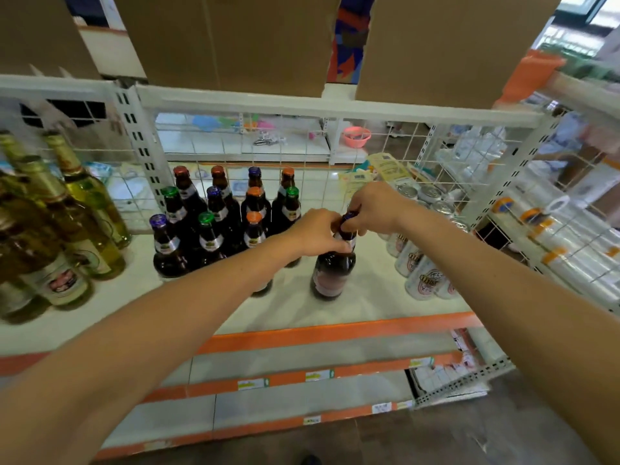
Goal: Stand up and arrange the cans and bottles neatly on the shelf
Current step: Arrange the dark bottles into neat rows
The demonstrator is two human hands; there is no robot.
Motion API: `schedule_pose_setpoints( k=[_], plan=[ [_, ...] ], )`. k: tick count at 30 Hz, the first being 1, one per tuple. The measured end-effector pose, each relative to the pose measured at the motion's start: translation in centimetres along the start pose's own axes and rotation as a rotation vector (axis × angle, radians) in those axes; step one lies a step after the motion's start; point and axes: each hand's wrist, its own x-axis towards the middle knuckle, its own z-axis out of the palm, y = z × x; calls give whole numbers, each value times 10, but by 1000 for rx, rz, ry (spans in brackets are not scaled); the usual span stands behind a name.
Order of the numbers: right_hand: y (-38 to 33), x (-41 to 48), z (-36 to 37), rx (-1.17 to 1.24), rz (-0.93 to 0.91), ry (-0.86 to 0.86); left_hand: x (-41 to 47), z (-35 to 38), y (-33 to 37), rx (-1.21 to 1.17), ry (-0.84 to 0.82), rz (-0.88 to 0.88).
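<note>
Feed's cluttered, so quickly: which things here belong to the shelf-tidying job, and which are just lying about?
Job: dark bottle gripped by left hand and right hand; standing dark bottles; green bottles; white cans; shelf.
Lying about: cardboard boxes; pink bowl; clear film rolls.

- The left hand (315,233) and right hand (375,208) cover most of the neck and cap of the dark bottle (332,273).
- Its label is blurred and unreadable.
- The right forearm hides some of the cans (421,278).
- The picture's left edge cuts off the green bottles (77,250).
</note>
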Motion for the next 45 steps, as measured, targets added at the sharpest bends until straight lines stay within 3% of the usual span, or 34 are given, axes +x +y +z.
schedule_pose_setpoints(
  k=[4, 9, 24, 45],
  plan=[
    [-15, 9, -2, 123, 1, 41, -2, -19, -9, 57, 55, -19],
    [-11, 16, 3, 524, 43, -32, 2, -43, -19, 221, 45, -79],
    [4, 25, 23, 372, 100, -161, 1, -57, -33, 532, 2, -131],
    [-23, 26, 44, 314, 109, -184, -15, -44, -38, 479, 64, -171]
  ],
)
